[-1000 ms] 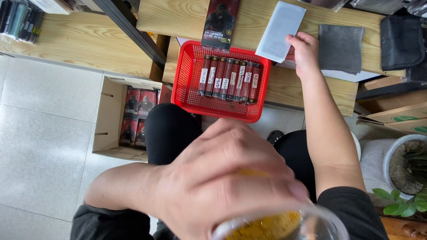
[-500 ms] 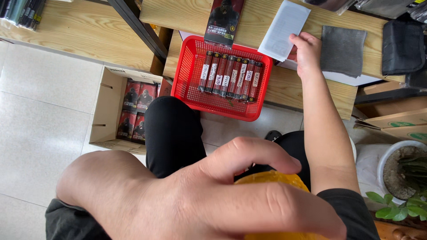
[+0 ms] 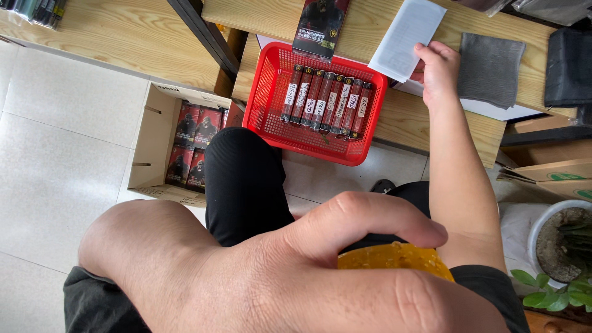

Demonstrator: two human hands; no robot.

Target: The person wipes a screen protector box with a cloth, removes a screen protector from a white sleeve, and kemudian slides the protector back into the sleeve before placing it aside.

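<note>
A seated person's left hand (image 3: pixel 320 277) wraps a near orange cup (image 3: pixel 394 262) while the right hand (image 3: pixel 439 73) pinches a white slip (image 3: pixel 407 38) beside the far red basket (image 3: pixel 271 126) on the counter (image 3: pixel 407 117).

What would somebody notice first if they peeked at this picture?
First the huge left hand right up close at the bottom, wrapped around a cup of orange-yellow drink. Next the bright red basket on the wooden bench, with a row of dark packs in it. The right hand rests beside it, touching a white paper.
</note>
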